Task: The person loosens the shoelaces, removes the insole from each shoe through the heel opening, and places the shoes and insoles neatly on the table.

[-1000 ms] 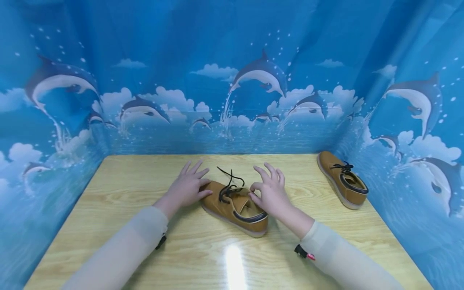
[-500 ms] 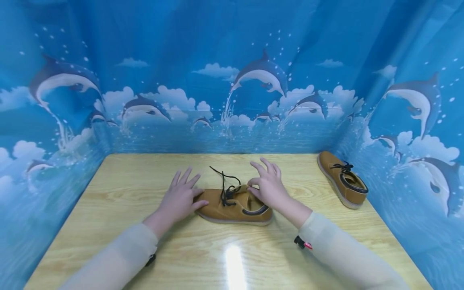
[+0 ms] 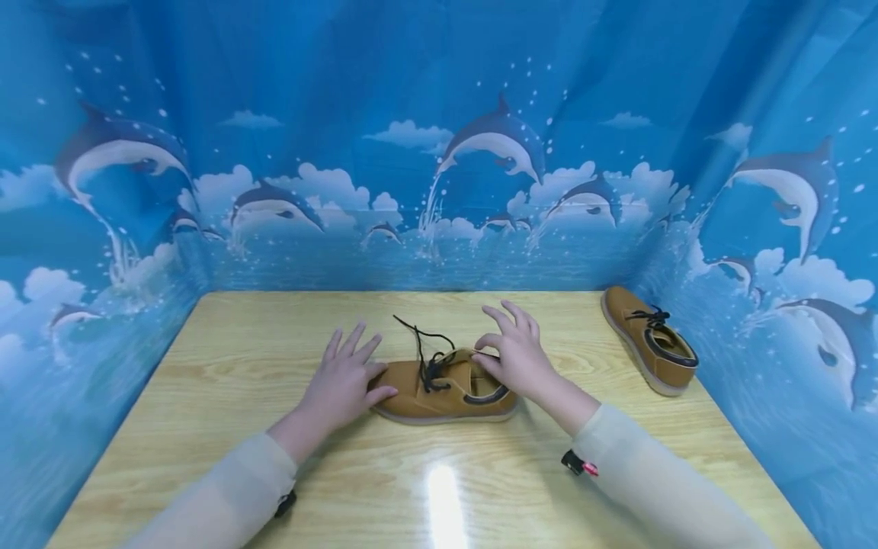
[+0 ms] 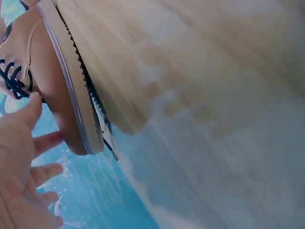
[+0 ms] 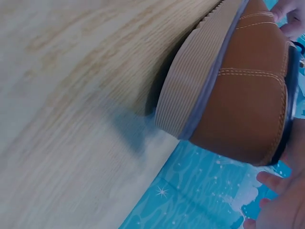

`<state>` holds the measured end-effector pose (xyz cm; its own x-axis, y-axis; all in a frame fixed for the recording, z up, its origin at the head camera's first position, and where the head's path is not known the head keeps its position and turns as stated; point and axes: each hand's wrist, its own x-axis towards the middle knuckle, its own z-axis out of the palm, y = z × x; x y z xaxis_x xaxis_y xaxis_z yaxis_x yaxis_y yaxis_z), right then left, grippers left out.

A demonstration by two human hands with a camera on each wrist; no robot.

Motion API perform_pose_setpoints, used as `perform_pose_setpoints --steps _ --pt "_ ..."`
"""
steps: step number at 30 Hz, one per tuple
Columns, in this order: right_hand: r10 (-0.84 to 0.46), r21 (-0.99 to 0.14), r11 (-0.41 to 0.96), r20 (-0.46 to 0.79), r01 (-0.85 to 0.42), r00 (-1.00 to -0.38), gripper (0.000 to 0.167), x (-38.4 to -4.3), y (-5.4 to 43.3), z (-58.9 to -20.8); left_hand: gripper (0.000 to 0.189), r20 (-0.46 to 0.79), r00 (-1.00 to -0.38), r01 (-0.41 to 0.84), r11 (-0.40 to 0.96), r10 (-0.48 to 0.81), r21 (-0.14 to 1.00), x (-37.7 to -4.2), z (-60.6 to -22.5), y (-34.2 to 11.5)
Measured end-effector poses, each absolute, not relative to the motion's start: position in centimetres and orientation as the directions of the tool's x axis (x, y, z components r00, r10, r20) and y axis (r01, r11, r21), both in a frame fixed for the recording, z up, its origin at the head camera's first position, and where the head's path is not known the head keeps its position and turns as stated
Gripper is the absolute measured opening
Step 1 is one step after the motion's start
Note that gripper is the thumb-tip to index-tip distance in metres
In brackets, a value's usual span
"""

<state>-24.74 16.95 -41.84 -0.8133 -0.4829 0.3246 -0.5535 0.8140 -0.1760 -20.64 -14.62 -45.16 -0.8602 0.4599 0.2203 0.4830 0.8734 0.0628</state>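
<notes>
A brown lace-up shoe (image 3: 411, 396) lies near the middle of the table, toe to the left, its black laces (image 3: 432, 370) loose with one end trailing up and back. My left hand (image 3: 336, 389) holds the toe between thumb and forefinger, the other fingers spread. From the left wrist view, the thumb (image 4: 29, 110) lies on the upper close to the laces. At the heel end, my right hand (image 3: 517, 362) pinches the far side of the collar with thumb and forefinger, its other fingers raised. The right wrist view shows the stitched heel (image 5: 243, 109) and ribbed sole.
A matching brown shoe (image 3: 648, 343) with tied laces stands at the back right, close to the side curtain. Blue dolphin-print curtains (image 3: 329, 252) rise along the table's back and sides. The wooden table (image 3: 240, 343) has a bright glare patch in front.
The shoe has turned on the table, its heel swinging away from me until it lies nearly crosswise. My left hand has shifted slightly left with the toe; the right keeps its pinch on the collar.
</notes>
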Motion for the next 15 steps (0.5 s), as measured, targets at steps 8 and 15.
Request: perform_pose_setpoints --steps 8,15 --pt "-0.49 -0.228 0.783 0.349 -0.579 -0.799 0.013 -23.8 17.8 -41.5 0.073 0.176 -0.844 0.529 0.84 0.506 0.119 -21.2 -45.6 -14.4" --pt "-0.488 -0.235 0.788 0.323 -0.569 -0.811 0.013 -23.8 18.2 -41.9 0.077 0.114 -0.857 0.515 0.84 0.502 0.171 -21.6 -45.4 -14.1"
